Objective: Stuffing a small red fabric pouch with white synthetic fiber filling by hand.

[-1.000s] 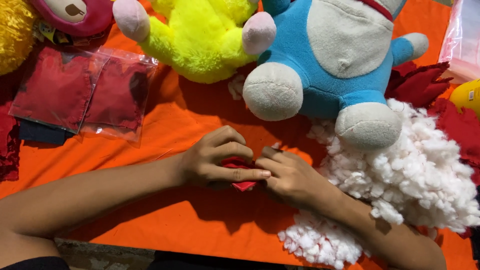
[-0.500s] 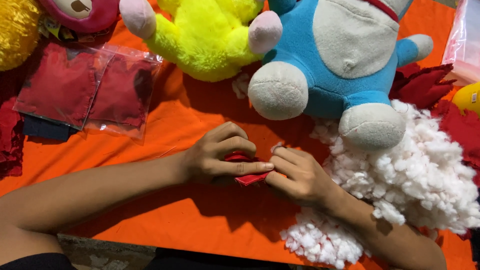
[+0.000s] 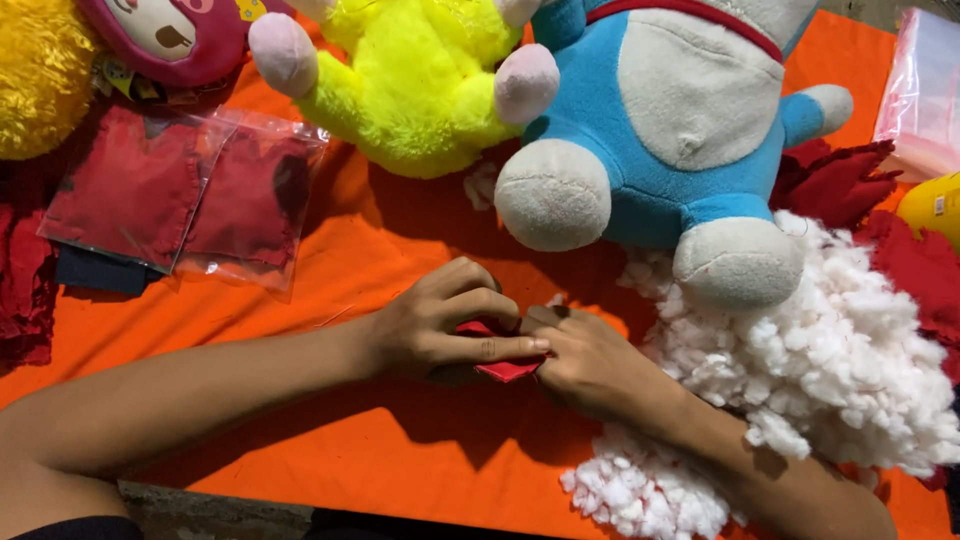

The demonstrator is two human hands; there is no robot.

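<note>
Both hands meet mid-tabletop on a small red cloth piece (image 3: pixel 505 368): the left hand (image 3: pixel 440 325) presses it from above, fingers closed over it, while the right hand (image 3: pixel 590 365) pinches its right end, beside the white stuffing (image 3: pixel 830 380).

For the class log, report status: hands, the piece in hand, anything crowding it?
Left hand and right hand both pinching the small red fabric piece. Piece on orange cloth. White stuffing beside right hand; blue plush toy just above.

Red fabric piece (image 3: pixel 505 368) mostly hidden under both hands; shape unclear.
</note>
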